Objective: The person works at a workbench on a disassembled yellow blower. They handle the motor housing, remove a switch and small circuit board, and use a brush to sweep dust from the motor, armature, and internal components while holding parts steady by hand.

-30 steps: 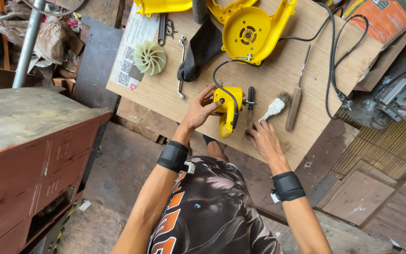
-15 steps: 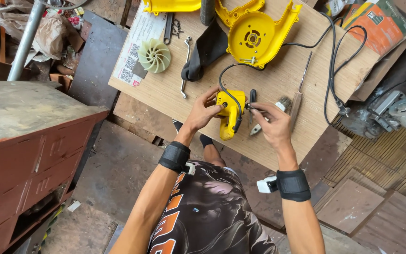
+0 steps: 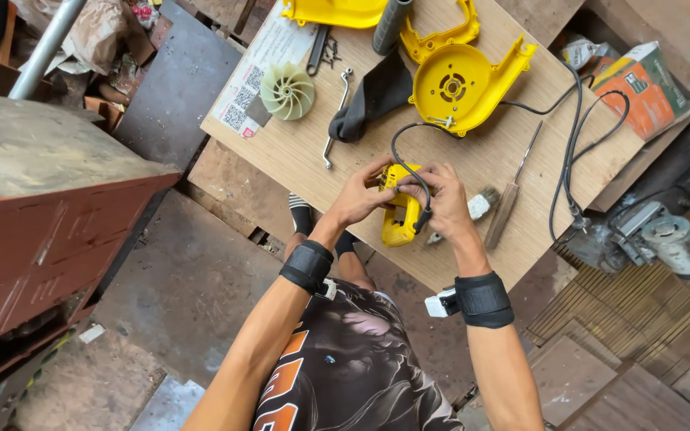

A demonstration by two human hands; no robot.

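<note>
A small yellow handle part [image 3: 400,217] of a power tool lies on the wooden board [image 3: 521,215], with a black cable [image 3: 399,152] looping out of it. My left hand [image 3: 358,195] grips its left side. My right hand [image 3: 439,195] closes over its top right, fingers on the cable where it enters the part. Both wrists wear black bands. A tool with dark grips lies partly hidden under my right hand, and I cannot tell what it is.
On the board lie a yellow round housing [image 3: 461,80], a pale fan wheel [image 3: 287,91], a metal wrench [image 3: 335,120], a wooden-handled screwdriver [image 3: 509,199], a small brush [image 3: 481,205] and a black sleeve [image 3: 377,96]. A rusty cabinet [image 3: 49,207] stands left. A motor [image 3: 668,239] sits right.
My right hand moved from the board beside the brush onto the yellow part and now grips it together with the left hand. The view has shifted slightly.
</note>
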